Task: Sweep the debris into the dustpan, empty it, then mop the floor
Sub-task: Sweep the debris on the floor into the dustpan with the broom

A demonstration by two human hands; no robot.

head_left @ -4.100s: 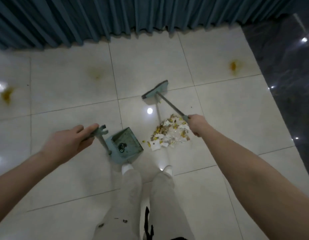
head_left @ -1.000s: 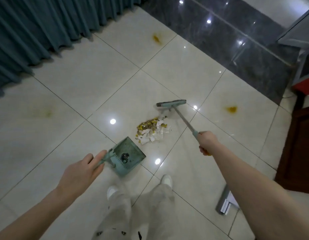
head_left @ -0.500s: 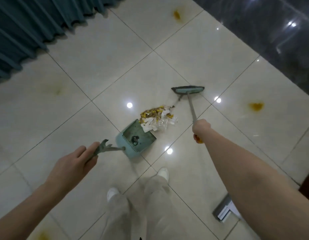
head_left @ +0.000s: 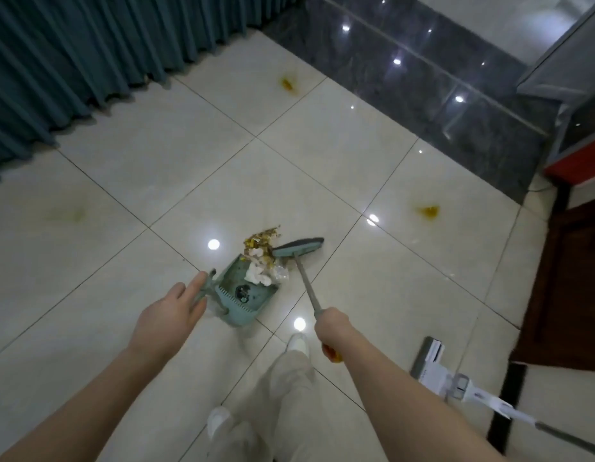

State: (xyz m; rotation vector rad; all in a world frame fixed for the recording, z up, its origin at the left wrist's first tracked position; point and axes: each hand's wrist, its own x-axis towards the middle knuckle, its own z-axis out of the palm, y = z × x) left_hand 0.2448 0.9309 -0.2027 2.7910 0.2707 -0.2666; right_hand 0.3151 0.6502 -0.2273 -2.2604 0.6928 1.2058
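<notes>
- left hand on dustpan handle, fingers straightish, thumb hidden: cannot tell if clamped.
- debris mid-floor: white scraps now inside the pan, yellow bits still beyond its lip. Sweep looks about half done.
- broom head has closed in on the pile; right hand grips its handle.
- mop lies near the floor's right edge.

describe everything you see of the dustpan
The dustpan is pale teal, plastic-looking and grimy inside, with comb teeth along its rear wall and a forked handle held by the left hand. It is on the tiled floor, mouth facing away from the person. White and yellow debris lie across its mouth, the broom beside them.
</notes>
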